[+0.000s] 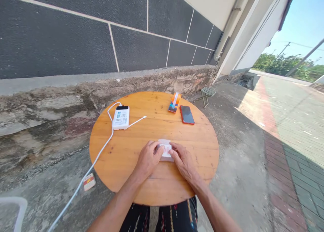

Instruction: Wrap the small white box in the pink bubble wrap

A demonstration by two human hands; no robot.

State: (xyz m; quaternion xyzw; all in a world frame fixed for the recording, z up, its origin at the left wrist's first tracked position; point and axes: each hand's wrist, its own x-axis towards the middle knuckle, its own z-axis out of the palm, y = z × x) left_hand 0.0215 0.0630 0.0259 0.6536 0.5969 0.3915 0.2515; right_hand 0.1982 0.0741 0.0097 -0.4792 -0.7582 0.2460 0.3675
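A small white block with faint reddish print [166,150], like a little box or a stack of cards, lies near the front middle of the round wooden table. Pale, see-through edges show at its far and near sides; whether that is film I cannot tell. My left hand [150,157] grips its left side, with the thumb along the top edge. From the right, my right hand [182,159] holds the opposite side between thumb and bent fingers. Both hands rest low over the tabletop, and my fingers hide the block's two sides.
On the table [149,130], a white power bank [121,118] with a white cable [106,145] lies left. An orange tape dispenser [174,102] and a red-edged phone [187,114] lie back right. A red-and-white packet [89,182] is on the ground; a folding stool [207,94] stands beyond.
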